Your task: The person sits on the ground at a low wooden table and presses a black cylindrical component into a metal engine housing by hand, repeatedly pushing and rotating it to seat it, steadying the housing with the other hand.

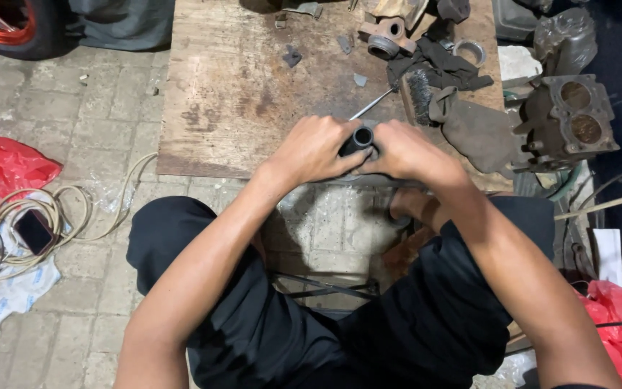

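My left hand (316, 149) and my right hand (404, 153) meet at the near edge of a wooden board (239, 86). Both are wrapped around a short black tube (359, 138) whose open round end faces up between the thumbs. The rest of the tube is hidden by my fingers. A thin metal rod (372, 104) lies on the board just beyond the tube. A wire brush (417, 94) rests right behind my right hand.
A grey engine block with two round bores (570, 119) sits at the right. Dark rags (440, 65), a rusty bracket (386, 36) and a metal ring (471, 50) lie at the board's far side. At the left, a coiled cable (52, 216), a phone (34, 230) and red plastic bags (1, 169) on the pavers.
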